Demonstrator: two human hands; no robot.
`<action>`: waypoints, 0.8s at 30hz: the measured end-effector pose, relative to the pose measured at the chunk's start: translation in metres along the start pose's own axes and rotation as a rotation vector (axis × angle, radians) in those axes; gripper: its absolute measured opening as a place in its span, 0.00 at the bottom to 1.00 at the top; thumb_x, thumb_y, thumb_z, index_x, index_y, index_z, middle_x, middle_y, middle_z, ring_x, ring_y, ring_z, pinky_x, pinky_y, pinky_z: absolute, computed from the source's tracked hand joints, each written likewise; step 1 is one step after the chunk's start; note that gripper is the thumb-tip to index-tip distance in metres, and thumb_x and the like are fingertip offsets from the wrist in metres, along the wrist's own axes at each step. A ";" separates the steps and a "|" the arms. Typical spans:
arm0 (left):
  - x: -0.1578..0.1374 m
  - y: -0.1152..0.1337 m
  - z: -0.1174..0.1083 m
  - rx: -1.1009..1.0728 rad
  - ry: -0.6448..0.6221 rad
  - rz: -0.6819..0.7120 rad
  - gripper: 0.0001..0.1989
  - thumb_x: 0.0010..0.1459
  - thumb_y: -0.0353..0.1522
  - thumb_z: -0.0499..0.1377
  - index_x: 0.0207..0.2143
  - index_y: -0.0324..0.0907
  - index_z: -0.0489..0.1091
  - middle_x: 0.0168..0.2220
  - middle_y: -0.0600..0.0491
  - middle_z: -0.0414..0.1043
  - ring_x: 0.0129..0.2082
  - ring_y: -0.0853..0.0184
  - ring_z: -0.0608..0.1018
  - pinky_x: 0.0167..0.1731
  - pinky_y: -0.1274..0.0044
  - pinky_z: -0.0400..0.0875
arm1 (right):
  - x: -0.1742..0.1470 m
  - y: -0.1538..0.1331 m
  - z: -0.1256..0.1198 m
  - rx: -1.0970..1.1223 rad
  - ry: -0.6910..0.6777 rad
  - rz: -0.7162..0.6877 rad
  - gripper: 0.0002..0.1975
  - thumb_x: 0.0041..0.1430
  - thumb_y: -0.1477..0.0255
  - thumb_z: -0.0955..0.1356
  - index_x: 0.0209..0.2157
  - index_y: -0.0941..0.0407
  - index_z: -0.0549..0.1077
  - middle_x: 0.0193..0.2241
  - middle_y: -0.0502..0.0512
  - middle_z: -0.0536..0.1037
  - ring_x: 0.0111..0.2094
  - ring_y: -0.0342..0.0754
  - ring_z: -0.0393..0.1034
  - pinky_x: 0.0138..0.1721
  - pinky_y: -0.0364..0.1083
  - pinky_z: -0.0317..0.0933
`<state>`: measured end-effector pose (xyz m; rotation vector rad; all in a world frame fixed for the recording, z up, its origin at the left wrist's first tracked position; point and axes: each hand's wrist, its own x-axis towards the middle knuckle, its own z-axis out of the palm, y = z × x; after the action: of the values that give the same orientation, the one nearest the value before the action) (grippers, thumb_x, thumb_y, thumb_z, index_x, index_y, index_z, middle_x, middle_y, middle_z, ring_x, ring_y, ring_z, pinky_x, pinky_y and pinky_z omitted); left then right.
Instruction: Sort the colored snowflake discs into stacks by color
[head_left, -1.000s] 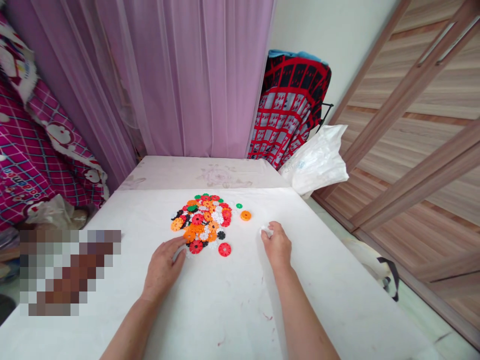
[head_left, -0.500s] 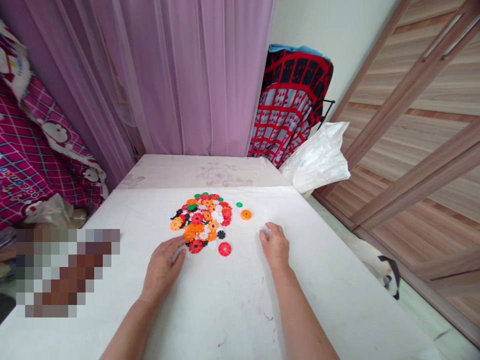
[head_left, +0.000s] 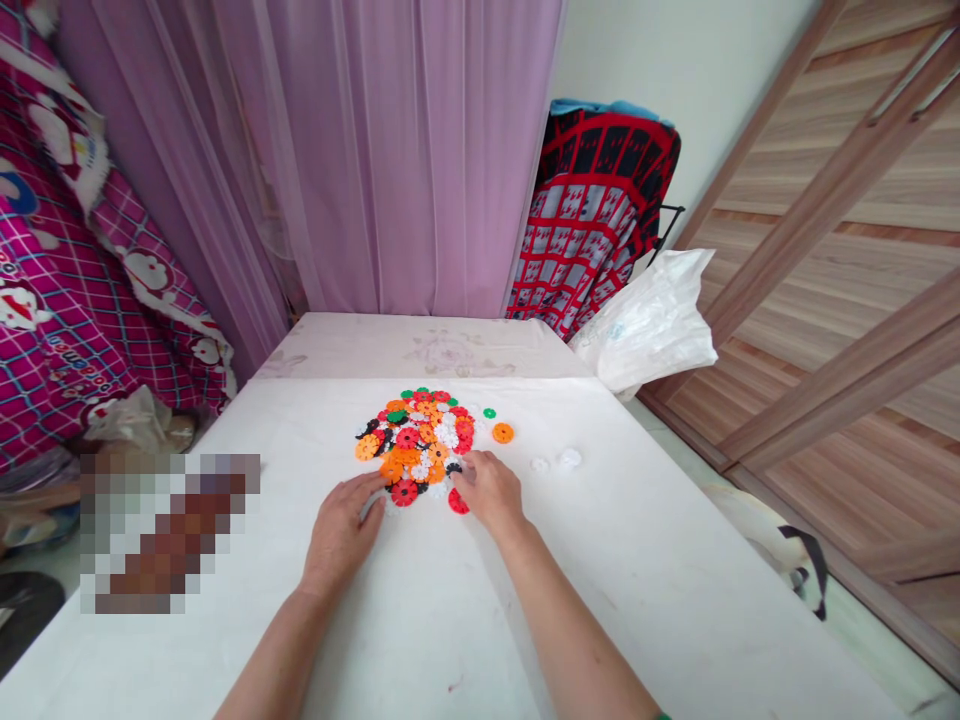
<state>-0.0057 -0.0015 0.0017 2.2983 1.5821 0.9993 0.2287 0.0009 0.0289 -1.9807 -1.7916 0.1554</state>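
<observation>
A heap of notched plastic discs (head_left: 406,438) in red, orange, white, black and green lies on the white-covered table. At its near left edge is my left hand (head_left: 345,525), fingers stretched out onto the orange discs and thumb apart. My right hand (head_left: 491,490) reaches in from the right, fingertips and thumb apart around a small black disc (head_left: 454,468). Below that thumb lies a red disc (head_left: 458,502), partly covered by the hand. To the right, two white discs (head_left: 570,458) rest away from the heap.
An orange disc (head_left: 503,433) and a small green disc (head_left: 489,413) lie just right of the heap. A white plastic bag (head_left: 649,325) stands by the table's far right corner. Purple curtains (head_left: 405,160) hang behind; a wooden wardrobe (head_left: 847,300) is at right.
My right hand has moved left from the white discs to the heap's near right edge, leaving them uncovered on the table. My left hand stays by the heap. The view has shifted slightly.
</observation>
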 end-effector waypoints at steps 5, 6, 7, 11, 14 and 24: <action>0.000 0.001 0.000 0.003 -0.002 -0.002 0.17 0.60 0.38 0.50 0.44 0.47 0.75 0.48 0.51 0.77 0.47 0.59 0.77 0.50 0.64 0.71 | 0.009 -0.008 0.000 -0.050 -0.090 0.069 0.09 0.52 0.66 0.69 0.36 0.50 0.77 0.35 0.51 0.77 0.34 0.47 0.71 0.32 0.43 0.56; 0.000 0.002 -0.001 0.003 -0.004 -0.003 0.16 0.60 0.38 0.50 0.44 0.47 0.75 0.48 0.51 0.77 0.47 0.59 0.77 0.50 0.64 0.71 | 0.010 -0.009 0.000 -0.049 -0.097 0.082 0.08 0.53 0.66 0.68 0.36 0.49 0.77 0.35 0.51 0.77 0.33 0.47 0.71 0.32 0.43 0.56; 0.000 0.002 -0.001 0.003 -0.004 -0.005 0.16 0.60 0.38 0.50 0.44 0.47 0.75 0.47 0.50 0.77 0.47 0.59 0.77 0.50 0.64 0.71 | 0.010 -0.008 0.000 -0.050 -0.100 0.091 0.08 0.54 0.66 0.68 0.36 0.49 0.77 0.34 0.51 0.77 0.33 0.46 0.71 0.31 0.43 0.56; 0.000 0.004 -0.002 0.002 -0.009 -0.007 0.16 0.60 0.38 0.50 0.44 0.47 0.75 0.48 0.50 0.77 0.47 0.59 0.77 0.50 0.63 0.71 | 0.007 -0.004 0.001 -0.076 -0.080 0.078 0.08 0.57 0.68 0.66 0.34 0.48 0.78 0.34 0.50 0.79 0.32 0.46 0.71 0.30 0.43 0.55; 0.000 0.004 -0.003 0.000 -0.008 -0.001 0.16 0.60 0.38 0.50 0.44 0.47 0.75 0.48 0.50 0.77 0.47 0.59 0.77 0.50 0.64 0.71 | 0.012 0.003 -0.001 -0.036 -0.074 0.055 0.11 0.60 0.69 0.63 0.32 0.47 0.78 0.32 0.49 0.80 0.32 0.46 0.72 0.29 0.42 0.55; -0.004 -0.003 0.006 0.018 0.000 0.014 0.15 0.61 0.36 0.51 0.45 0.48 0.74 0.48 0.50 0.76 0.48 0.59 0.77 0.52 0.60 0.70 | 0.118 0.072 -0.042 -0.033 -0.040 0.324 0.13 0.60 0.73 0.62 0.38 0.52 0.78 0.40 0.51 0.81 0.41 0.44 0.73 0.37 0.40 0.60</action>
<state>-0.0056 -0.0021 -0.0059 2.3242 1.5834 0.9917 0.3273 0.1012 0.0626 -2.2944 -1.4925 0.2709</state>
